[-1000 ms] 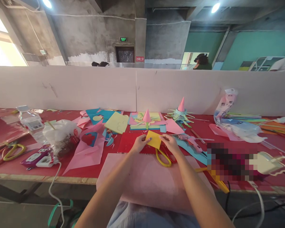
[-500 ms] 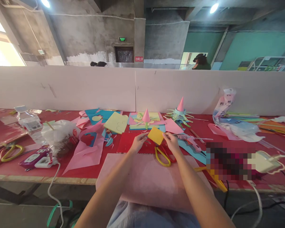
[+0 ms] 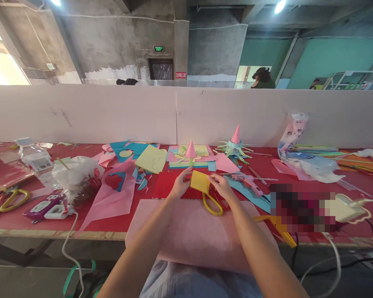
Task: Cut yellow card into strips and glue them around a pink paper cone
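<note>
A small yellow paper square point(image 3: 199, 181) is held up over the table, pinched at its right side by my right hand point(image 3: 221, 185). My left hand point(image 3: 180, 184) is at the paper's left edge, thumb and forefinger parted; whether they touch it is hard to tell. Just below the paper lie scissors with yellow and red handles point(image 3: 216, 209), their blades hidden. Under my forearms is a pink board point(image 3: 189, 236), and behind it a red sheet point(image 3: 166, 185). A pink paper cone point(image 3: 190, 150) stands farther back on stacked coloured paper.
To the right are a pink glue gun point(image 3: 250, 184) and a second cone with a fringed collar point(image 3: 235, 142). Cut pink paper point(image 3: 112, 207), a plastic bottle point(image 3: 34, 155) and other scissors point(image 3: 15, 198) lie left. A white partition point(image 3: 127, 114) borders the back.
The yellow paper has tilted and shifted slightly left, with my right hand following. My left fingers have spread from their pinch at the paper's corner.
</note>
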`<state>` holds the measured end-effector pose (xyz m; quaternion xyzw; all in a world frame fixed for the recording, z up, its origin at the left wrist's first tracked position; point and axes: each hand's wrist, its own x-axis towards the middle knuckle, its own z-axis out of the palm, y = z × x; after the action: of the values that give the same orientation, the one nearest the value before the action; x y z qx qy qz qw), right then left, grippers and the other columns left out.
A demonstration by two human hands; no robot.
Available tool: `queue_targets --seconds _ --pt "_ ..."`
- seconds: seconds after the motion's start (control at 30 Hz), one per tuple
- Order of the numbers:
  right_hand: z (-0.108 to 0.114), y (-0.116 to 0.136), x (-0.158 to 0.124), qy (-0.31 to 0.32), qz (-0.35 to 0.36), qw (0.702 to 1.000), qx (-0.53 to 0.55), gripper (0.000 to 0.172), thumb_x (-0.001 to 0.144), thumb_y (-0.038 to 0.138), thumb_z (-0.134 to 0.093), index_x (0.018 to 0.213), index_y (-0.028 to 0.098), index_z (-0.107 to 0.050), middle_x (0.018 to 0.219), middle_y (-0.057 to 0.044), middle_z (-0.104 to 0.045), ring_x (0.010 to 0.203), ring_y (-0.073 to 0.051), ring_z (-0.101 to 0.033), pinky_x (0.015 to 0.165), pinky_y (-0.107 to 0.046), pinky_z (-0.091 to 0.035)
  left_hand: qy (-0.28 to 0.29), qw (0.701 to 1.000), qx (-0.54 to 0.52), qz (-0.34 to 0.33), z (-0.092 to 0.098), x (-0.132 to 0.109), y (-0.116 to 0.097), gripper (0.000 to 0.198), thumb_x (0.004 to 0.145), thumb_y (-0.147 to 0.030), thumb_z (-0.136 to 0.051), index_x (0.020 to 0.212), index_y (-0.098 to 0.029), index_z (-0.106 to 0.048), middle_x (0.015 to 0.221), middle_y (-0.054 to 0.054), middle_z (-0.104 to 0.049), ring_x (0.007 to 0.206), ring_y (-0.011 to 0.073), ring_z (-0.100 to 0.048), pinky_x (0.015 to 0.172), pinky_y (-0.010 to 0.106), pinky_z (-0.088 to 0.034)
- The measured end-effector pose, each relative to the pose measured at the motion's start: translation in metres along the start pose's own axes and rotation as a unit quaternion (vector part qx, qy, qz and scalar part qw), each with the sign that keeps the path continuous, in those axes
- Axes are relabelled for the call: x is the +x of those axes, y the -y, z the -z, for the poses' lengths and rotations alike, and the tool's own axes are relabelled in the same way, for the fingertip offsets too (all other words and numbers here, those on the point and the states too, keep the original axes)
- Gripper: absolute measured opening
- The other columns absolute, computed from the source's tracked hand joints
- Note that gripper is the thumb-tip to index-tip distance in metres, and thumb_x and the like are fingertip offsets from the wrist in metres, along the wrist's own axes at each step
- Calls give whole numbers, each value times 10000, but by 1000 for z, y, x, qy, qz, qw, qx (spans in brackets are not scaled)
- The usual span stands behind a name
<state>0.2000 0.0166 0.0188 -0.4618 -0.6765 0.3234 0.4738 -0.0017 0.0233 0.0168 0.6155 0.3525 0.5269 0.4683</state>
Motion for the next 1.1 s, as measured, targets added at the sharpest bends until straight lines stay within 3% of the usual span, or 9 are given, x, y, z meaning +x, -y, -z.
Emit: queue_targets --seconds 0.17,0.27,0.37,0.5,0.6,0.8,0.93,1.0,1.1 --pt "-1 7 -2 -6 13 999 -45 434 818 541 -437 592 172 -470 570 18 -466 561 -117 -421 520 -225 -305 -41 997 63 12 1 2 8 323 732 -264 -565 1019 -152 -660 1003 91 -664 739 143 -605 636 239 -501" --pt "-1 4 -1 -6 20 997 -74 469 822 557 -420 549 182 -354 530 36 -351 534 -100 -339 498 -221 -249 -30 995 95 -26 1 2 12 373 706 -213 -574 1070 -163 -642 1030 85 -648 665 107 -573 623 229 -489" --pt "0 0 1 3 22 996 -89 464 824 554 -417 557 184 -335 535 41 -337 534 -95 -327 497 -216 -243 7 986 140 -93 0 1 13 485 675 -140 -571 1154 -214 -599 1080 66 -619 656 85 -555 635 216 -475" --pt "0 -2 2 0 21 994 -103 448 822 539 -415 552 183 -385 527 33 -393 522 -103 -365 491 -219 -264 13 978 173 -119 0 -1 8 377 703 -139 -534 1050 -222 -653 1038 51 -627 663 89 -546 641 213 -450" --pt "-1 -1 2 -20 24 996 -82 425 818 526 -400 578 184 -480 563 1 -515 534 -133 -451 500 -236 -324 -26 980 186 -70 0 -2 4 166 728 -244 -559 814 -175 -684 790 27 -646 624 103 -519 613 214 -420" --pt "-3 7 -4 -99 26 992 -70 422 884 506 -309 741 211 -576 535 -15 -583 460 -159 -523 523 -268 -408 -120 978 169 10 3 -1 -3 306 736 -452 -545 636 -163 -553 635 -9 -552 591 106 -461 541 207 -346" --pt "-14 13 -7 -149 63 981 -103 365 876 507 -361 857 214 -578 700 -43 -653 617 -174 -608 652 -277 -454 -128 980 154 4 4 -1 -4 348 742 -487 -534 610 -167 -495 609 -23 -499 584 100 -436 541 206 -325" --pt "-24 14 -8 -142 43 987 -61 351 850 524 -408 906 213 -562 844 -64 -672 757 -192 -630 680 -279 -468 -115 982 149 0 4 -1 -3 387 745 -505 -528 570 -168 -454 558 -36 -438 550 90 -399 519 204 -300" --pt "-36 12 -8 -83 -8 996 27 357 793 546 -491 918 218 -554 929 -67 -669 840 -214 -630 674 -290 -487 -88 988 125 9 3 0 0 446 744 -537 -521 524 -171 -391 506 -50 -355 503 78 -351 483 203 -270"
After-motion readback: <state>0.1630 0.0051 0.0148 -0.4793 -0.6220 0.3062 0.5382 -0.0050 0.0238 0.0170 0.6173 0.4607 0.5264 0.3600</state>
